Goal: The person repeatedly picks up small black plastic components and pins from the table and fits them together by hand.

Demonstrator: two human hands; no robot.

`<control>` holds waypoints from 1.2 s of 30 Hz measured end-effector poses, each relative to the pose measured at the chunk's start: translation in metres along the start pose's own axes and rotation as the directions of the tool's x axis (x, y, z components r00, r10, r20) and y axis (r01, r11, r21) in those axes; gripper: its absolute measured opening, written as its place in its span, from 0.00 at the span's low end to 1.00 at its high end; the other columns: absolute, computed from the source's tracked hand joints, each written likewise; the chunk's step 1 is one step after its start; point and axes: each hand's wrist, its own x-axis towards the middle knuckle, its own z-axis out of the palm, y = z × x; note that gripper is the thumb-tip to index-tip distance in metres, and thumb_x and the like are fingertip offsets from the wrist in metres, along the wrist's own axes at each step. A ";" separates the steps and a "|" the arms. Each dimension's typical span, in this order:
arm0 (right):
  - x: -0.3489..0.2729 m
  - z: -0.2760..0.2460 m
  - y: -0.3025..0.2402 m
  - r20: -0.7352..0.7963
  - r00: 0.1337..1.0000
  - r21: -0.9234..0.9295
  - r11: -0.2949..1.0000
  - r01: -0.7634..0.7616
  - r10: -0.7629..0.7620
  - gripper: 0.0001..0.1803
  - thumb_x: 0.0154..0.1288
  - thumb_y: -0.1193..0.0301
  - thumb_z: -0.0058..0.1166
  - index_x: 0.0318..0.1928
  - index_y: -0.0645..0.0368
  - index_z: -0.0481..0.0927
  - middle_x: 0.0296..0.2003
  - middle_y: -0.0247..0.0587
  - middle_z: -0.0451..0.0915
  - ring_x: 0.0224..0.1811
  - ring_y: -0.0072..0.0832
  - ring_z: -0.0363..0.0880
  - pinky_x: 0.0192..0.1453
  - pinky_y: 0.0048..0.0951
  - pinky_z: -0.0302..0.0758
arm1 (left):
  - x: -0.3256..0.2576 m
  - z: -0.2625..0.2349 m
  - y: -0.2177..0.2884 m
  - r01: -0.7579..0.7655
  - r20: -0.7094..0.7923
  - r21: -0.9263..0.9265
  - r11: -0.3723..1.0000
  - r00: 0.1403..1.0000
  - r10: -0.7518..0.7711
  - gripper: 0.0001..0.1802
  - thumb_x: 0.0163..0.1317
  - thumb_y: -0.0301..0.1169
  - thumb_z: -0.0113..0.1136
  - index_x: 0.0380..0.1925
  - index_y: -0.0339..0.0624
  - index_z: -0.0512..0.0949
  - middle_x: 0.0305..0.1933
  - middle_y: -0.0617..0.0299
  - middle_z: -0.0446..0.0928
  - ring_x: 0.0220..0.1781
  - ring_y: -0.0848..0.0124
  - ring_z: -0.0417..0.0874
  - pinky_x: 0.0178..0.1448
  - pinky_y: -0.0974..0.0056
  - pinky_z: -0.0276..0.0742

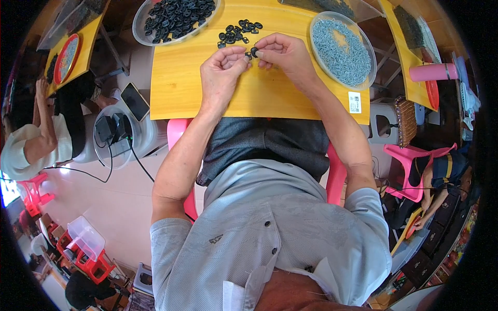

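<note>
Head view: black piece (254,52) held at both hands' fingertips

- Fingers: the piece is pinched by thumb and forefinger of the right hand (288,58). Left hand (222,72): fingertips drawn together, meeting the right; whether the same piece or a second is grasped cannot be told.
- Location: piece held over the table (181,88), just nearer the body than the loose parts (231,36).
- Step, as judged: close two-handed handling of one small part. Called for by the next move, as judged: a steady pinch from both sides, with the piece squared between the fingertips.
- Stock: black parts heaped in the left bowl (137,26); silvery screws (332,57) spread in the right tray (371,70).
- Markings: white label (355,102) fixed at the table's near right corner, bearing a dark square code and print too small to be read; dark emblem (216,239) seen on the shirt (233,207).
</note>
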 end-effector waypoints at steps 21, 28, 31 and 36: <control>0.000 0.000 0.000 -0.024 1.000 -0.003 1.000 0.000 -0.001 0.09 0.65 0.77 0.59 0.45 0.66 0.80 0.31 0.37 0.83 0.31 0.19 0.80 0.37 0.19 0.76 | -0.004 0.004 0.001 -0.006 -0.014 0.046 0.999 1.000 0.006 0.08 0.63 0.19 0.60 0.42 0.28 0.81 0.35 0.58 0.84 0.37 0.76 0.84 0.44 0.73 0.79; 0.000 -0.001 -0.001 -0.026 0.999 0.000 1.000 -0.018 0.018 0.10 0.65 0.76 0.58 0.45 0.67 0.80 0.31 0.38 0.83 0.31 0.20 0.81 0.37 0.20 0.76 | -0.001 0.004 0.000 -0.046 -0.016 0.018 0.999 0.999 0.046 0.09 0.63 0.20 0.61 0.43 0.29 0.80 0.35 0.57 0.84 0.37 0.75 0.85 0.44 0.73 0.80; -0.001 -0.001 0.000 -0.009 1.000 0.011 1.000 -0.019 0.019 0.10 0.65 0.76 0.58 0.45 0.67 0.80 0.32 0.40 0.84 0.31 0.21 0.81 0.37 0.21 0.77 | -0.001 0.002 0.000 -0.041 -0.001 0.008 0.999 0.999 0.041 0.09 0.62 0.20 0.61 0.42 0.28 0.80 0.34 0.57 0.83 0.36 0.74 0.85 0.44 0.73 0.81; -0.001 -0.001 0.000 0.006 1.000 0.022 0.999 -0.028 0.028 0.10 0.65 0.76 0.58 0.46 0.68 0.80 0.33 0.41 0.84 0.34 0.23 0.83 0.39 0.21 0.78 | 0.000 0.001 0.004 0.041 -0.025 0.044 0.998 0.999 -0.040 0.08 0.62 0.19 0.61 0.41 0.27 0.80 0.32 0.57 0.83 0.33 0.74 0.85 0.42 0.73 0.80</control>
